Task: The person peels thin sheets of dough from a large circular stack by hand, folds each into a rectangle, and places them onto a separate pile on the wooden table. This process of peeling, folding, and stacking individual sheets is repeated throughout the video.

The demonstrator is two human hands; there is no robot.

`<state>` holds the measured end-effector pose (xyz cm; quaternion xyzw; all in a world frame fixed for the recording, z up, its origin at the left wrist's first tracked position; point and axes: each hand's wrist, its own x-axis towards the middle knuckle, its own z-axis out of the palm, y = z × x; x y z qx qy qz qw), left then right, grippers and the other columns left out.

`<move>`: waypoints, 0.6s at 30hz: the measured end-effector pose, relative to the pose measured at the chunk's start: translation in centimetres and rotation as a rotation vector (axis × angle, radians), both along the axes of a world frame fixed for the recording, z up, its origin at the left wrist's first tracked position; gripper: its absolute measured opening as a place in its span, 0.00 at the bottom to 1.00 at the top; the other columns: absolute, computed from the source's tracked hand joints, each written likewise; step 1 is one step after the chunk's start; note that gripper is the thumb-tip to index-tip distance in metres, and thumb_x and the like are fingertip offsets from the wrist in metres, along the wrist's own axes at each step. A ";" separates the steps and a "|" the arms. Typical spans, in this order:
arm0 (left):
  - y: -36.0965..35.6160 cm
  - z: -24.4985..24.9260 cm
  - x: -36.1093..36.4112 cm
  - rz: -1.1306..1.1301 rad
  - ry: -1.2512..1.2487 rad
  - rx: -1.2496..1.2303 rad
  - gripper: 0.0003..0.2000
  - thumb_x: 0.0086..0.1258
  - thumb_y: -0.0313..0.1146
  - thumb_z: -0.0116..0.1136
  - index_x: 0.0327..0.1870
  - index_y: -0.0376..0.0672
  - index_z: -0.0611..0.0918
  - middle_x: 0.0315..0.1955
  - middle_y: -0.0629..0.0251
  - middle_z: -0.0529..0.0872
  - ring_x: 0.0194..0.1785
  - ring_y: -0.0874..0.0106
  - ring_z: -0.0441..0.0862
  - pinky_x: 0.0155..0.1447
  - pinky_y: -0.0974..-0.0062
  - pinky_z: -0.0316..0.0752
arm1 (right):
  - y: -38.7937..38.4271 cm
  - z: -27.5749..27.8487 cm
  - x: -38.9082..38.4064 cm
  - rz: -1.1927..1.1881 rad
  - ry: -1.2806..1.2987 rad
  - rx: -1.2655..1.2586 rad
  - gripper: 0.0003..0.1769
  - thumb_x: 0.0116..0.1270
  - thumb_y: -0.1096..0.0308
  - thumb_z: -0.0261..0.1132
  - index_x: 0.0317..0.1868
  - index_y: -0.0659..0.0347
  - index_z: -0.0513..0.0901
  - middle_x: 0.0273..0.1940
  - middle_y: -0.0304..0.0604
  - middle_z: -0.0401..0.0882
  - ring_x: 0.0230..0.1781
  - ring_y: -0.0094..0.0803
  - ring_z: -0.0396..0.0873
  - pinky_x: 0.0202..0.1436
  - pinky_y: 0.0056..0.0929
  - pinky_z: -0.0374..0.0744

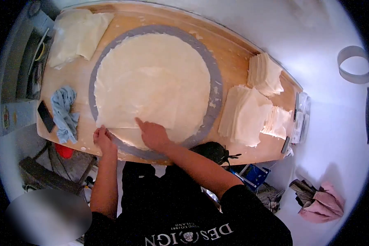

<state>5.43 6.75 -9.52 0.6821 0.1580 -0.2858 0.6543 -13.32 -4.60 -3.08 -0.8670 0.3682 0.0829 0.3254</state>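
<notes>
A large round pale sheet of thin dough (151,78) lies on a grey round mat (215,94) on a wooden table (233,53). My right hand (151,133) rests on the near edge of the dough, index finger pointing out and pressing on it. At the dough's near-left rim sits my left hand (103,138), fingers curled against the edge where the sheet meets the grey mat. Neither hand holds anything lifted.
Stacks of cut square sheets (250,112) lie right of the mat, with another stack (265,74) behind. Folded dough sheets (76,35) sit far left. A blue cloth (64,112) and a dark phone (46,116) lie at the left edge. Pink cloth (324,203) lies on the floor.
</notes>
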 end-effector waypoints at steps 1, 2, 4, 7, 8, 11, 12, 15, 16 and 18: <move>-0.3 0.8 -0.5 0.003 -0.163 0.054 0.07 0.67 0.28 0.61 0.31 0.41 0.75 0.25 0.67 0.78 0.27 0.76 0.75 0.29 0.80 0.71 | 0.3 0.4 0.3 0.058 0.050 0.082 0.34 0.62 0.68 0.56 0.71 0.58 0.62 0.38 0.50 0.82 0.39 0.47 0.81 0.43 0.43 0.80; -0.5 1.8 -1.0 -0.002 -0.166 0.053 0.07 0.67 0.28 0.61 0.31 0.41 0.75 0.25 0.67 0.78 0.27 0.76 0.75 0.29 0.80 0.71 | 0.6 0.8 0.7 0.053 0.047 0.082 0.34 0.62 0.68 0.56 0.71 0.58 0.62 0.38 0.50 0.82 0.39 0.47 0.81 0.43 0.43 0.80; -1.7 5.4 -2.4 -0.390 -0.657 0.307 0.05 0.64 0.25 0.62 0.36 0.38 0.77 0.32 0.64 0.82 0.36 0.70 0.80 0.42 0.75 0.76 | 1.0 1.3 1.2 0.069 0.187 0.325 0.40 0.61 0.65 0.57 0.74 0.57 0.55 0.34 0.52 0.83 0.34 0.50 0.82 0.42 0.46 0.80; -4.5 9.4 -5.2 -0.810 -1.107 0.080 0.08 0.60 0.24 0.63 0.40 0.38 0.79 0.40 0.59 0.84 0.44 0.62 0.82 0.51 0.69 0.76 | 2.0 0.9 0.0 -0.009 0.069 0.288 0.34 0.59 0.63 0.59 0.68 0.60 0.67 0.31 0.53 0.83 0.32 0.51 0.82 0.40 0.46 0.79; -5.3 9.5 -6.3 -0.950 -0.996 -0.049 0.09 0.57 0.22 0.63 0.39 0.39 0.79 0.47 0.55 0.83 0.51 0.59 0.81 0.56 0.66 0.75 | 2.4 0.7 -0.8 -0.016 0.065 0.287 0.34 0.59 0.63 0.59 0.68 0.60 0.67 0.31 0.53 0.83 0.32 0.51 0.82 0.40 0.46 0.79; -8.0 8.2 -9.3 -1.344 -1.183 -0.049 0.07 0.61 0.29 0.60 0.38 0.39 0.79 0.47 0.56 0.83 0.53 0.56 0.79 0.58 0.62 0.74 | 2.7 0.1 -5.2 -0.047 -0.023 0.290 0.22 0.59 0.63 0.60 0.54 0.60 0.80 0.32 0.53 0.83 0.33 0.51 0.82 0.39 0.46 0.79; -8.6 7.2 -10.1 -1.436 -1.263 -0.042 0.07 0.61 0.30 0.60 0.38 0.39 0.79 0.47 0.57 0.82 0.53 0.56 0.79 0.58 0.63 0.74 | 2.5 0.0 -6.9 -0.063 -0.060 0.290 0.19 0.62 0.62 0.60 0.52 0.59 0.80 0.34 0.51 0.84 0.35 0.51 0.82 0.41 0.47 0.79; -8.7 4.8 -10.8 -1.578 -1.319 -0.018 0.07 0.60 0.28 0.60 0.38 0.39 0.80 0.47 0.56 0.82 0.55 0.56 0.78 0.60 0.63 0.73 | 1.4 0.6 -9.7 -0.165 -0.054 0.261 0.15 0.64 0.61 0.59 0.48 0.58 0.79 0.39 0.49 0.84 0.39 0.49 0.82 0.44 0.48 0.80; -8.7 5.0 -10.8 -1.581 -1.317 -0.021 0.07 0.60 0.28 0.60 0.38 0.39 0.80 0.47 0.56 0.82 0.55 0.56 0.78 0.60 0.63 0.73 | 0.6 1.1 -9.8 -0.246 -0.023 0.230 0.14 0.65 0.60 0.59 0.47 0.58 0.79 0.41 0.48 0.84 0.41 0.49 0.82 0.45 0.47 0.79; -8.2 5.5 -10.5 -1.606 -1.240 -0.074 0.08 0.60 0.26 0.58 0.40 0.39 0.80 0.49 0.56 0.81 0.58 0.56 0.76 0.62 0.62 0.72 | -0.9 2.4 -8.9 -0.349 -0.164 0.156 0.12 0.64 0.63 0.59 0.45 0.58 0.79 0.37 0.50 0.83 0.37 0.49 0.82 0.42 0.46 0.79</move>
